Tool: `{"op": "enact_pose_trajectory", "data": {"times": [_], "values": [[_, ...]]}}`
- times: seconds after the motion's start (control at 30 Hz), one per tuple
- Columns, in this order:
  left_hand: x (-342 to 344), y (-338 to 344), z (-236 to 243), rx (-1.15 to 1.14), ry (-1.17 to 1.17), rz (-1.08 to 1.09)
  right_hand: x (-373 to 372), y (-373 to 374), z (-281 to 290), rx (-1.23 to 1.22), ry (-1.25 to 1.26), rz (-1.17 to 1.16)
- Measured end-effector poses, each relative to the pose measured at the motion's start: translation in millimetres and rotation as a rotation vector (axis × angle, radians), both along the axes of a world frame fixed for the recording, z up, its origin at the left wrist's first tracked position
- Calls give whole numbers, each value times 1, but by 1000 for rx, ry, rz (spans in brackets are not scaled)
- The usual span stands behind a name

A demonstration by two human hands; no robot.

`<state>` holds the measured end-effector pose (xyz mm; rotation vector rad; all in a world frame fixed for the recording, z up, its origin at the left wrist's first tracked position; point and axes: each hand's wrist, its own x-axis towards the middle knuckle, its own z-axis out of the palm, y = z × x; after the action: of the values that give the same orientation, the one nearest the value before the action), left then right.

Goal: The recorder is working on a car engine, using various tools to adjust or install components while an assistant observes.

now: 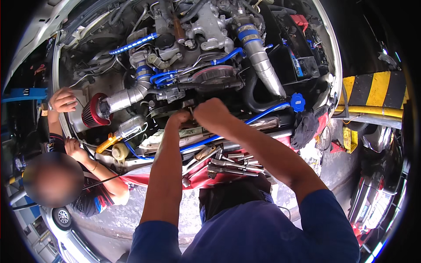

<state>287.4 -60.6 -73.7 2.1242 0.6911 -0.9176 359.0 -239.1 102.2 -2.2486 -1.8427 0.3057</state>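
Note:
Both of my hands are down in the engine bay, close together in the gap between the engine's front and the front crossmember. My right hand [212,115] is curled into a fist, its knuckles up, and the fingers' inner side is hidden. Just left of it, my left hand [180,117] has its fingers bent together, partly hidden among dark parts. Whatever either hand grips cannot be made out. Beyond them runs a black corrugated hose [210,87] below a large round pulley [215,74]. A long blue hose [258,117] passes under my right forearm.
Metal ratchets and sockets [232,163] lie on a red cloth [197,177] at the front edge. Silver pipes [263,65], a red cone air filter [94,110] and a battery [305,63] surround the engine. At left, a co-worker's hands [64,101] rest near the fender. Dark gloves [306,128] lie right.

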Motion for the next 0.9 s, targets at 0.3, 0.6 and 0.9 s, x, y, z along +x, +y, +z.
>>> {"op": "enact_pose_trajectory", "data": {"times": [0.3,0.6,0.9], "values": [[-7,9,-48,-94,31,75,-20,8,14,-96,-221,43],[-2,8,-93,-225,-17,251,-11,4,-19,-386,-152,-93],[-12,2,-111,-194,-107,435,20,-12,-30,-333,-189,5]]}}
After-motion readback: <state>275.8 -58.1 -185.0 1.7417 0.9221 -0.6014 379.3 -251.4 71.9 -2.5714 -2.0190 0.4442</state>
